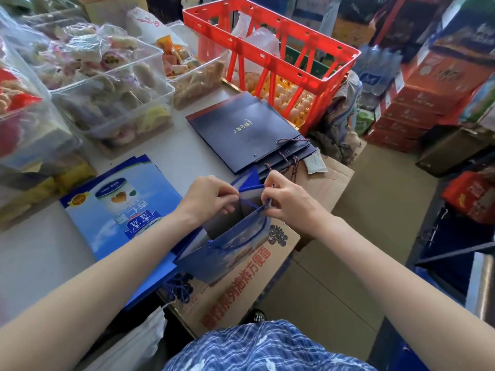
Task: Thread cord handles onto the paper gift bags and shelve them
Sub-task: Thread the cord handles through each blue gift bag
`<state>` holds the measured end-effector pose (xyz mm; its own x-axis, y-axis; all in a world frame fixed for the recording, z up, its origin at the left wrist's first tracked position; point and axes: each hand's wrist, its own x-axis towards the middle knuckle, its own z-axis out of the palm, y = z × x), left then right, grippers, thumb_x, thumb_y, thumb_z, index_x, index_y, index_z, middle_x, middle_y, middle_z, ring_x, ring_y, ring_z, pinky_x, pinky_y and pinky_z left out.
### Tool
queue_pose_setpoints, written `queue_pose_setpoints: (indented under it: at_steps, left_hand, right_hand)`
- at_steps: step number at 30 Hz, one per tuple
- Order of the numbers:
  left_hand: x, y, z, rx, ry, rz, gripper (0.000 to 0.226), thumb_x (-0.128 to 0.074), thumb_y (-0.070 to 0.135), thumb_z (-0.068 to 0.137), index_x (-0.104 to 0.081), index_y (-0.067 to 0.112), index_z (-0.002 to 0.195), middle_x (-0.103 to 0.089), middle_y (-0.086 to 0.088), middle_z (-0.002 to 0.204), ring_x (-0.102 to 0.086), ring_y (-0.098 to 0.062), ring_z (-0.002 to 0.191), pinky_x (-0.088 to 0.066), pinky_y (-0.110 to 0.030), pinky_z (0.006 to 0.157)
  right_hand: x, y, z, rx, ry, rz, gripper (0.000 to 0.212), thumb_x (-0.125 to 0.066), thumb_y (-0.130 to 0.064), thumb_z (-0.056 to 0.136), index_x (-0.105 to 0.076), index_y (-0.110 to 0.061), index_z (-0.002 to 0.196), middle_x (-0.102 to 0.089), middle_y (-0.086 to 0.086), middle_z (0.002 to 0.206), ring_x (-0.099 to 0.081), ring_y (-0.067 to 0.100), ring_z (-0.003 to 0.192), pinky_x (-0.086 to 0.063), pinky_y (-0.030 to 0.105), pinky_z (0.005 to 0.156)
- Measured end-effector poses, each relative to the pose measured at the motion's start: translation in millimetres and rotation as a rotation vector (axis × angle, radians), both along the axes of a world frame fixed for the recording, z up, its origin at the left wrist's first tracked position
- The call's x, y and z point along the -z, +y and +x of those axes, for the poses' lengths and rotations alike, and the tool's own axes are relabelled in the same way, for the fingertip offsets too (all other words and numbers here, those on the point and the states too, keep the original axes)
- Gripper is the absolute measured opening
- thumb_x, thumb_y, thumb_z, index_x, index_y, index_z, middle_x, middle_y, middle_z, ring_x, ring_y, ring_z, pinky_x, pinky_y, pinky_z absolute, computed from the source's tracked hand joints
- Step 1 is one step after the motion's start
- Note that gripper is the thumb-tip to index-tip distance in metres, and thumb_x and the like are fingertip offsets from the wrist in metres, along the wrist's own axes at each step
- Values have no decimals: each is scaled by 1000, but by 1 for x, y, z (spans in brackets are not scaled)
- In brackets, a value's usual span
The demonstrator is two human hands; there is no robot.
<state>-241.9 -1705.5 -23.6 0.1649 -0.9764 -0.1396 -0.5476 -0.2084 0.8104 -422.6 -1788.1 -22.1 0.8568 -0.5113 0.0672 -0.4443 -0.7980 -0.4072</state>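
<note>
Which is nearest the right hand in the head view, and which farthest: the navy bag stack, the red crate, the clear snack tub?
From the right hand, which pinches the cord at the open blue bag:
1. Navy bag stack, just beyond the hand on the table.
2. Red crate, farther back, behind the stack.
3. Clear snack tub, far left. It and the crate are nearly too close to call.

Red plastic crate (270,57) at far edge of desk (40,253), eggs (292,101) behind its bars. Clear tubs of wrapped snacks (107,84) along the left. Printed cardboard box (241,279) below. Red cartons (417,103) stacked at right.
</note>
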Motion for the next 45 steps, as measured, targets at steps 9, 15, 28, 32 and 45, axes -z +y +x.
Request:
queue_pose_setpoints:
  at_steps: [9, 15, 28, 32, 45]
  left_hand:
    - [3, -2, 14, -175, -34, -119, 23, -61, 13, 89, -67, 11, 110, -70, -7, 102, -66, -20, 93, -50, -32, 90]
    - [25, 4, 2, 104, 457, 380, 38, -55, 30, 92, -51, 20, 128, -60, 2, 123, -61, -11, 106, -51, -21, 83]
    - [46, -17, -20, 43, 505, 470, 38, -51, 43, 91, -54, 13, 115, -65, -11, 110, -68, -23, 94, -54, -41, 89]
    - [46, -19, -21, 53, 482, 496, 39, -40, 47, 95, -58, 12, 95, -61, -1, 81, -65, -7, 63, -54, -22, 70]
    - [10, -24, 25, 215, 103, 333, 26, -63, 29, 87, -68, 15, 66, -39, 6, 52, -35, -7, 50, -29, -14, 50]
  right_hand:
    - [14, -21, -15, 80, -122, 35, 17, -73, -13, 79, -60, -3, 82, -37, -5, 101, -51, 15, 72, -40, 21, 71]
    - [29, -29, -16, 38, -145, 27, 15, -71, -10, 81, -57, -4, 84, -36, -6, 104, -54, 15, 76, -52, 32, 75]
    - [30, -22, 4, 229, -25, 346, 38, -63, -27, 88, -57, -5, 119, -16, 4, 153, -42, 16, 128, -43, 32, 101]
    - [29, -7, 3, 293, 54, 465, 59, -71, -40, 79, -52, -14, 128, -2, 1, 156, -20, 20, 142, -24, 25, 107]
    - [12, -33, -13, 293, 243, 339, 39, -50, 8, 83, -61, -3, 119, -37, 5, 139, -42, 19, 125, -26, 7, 85]
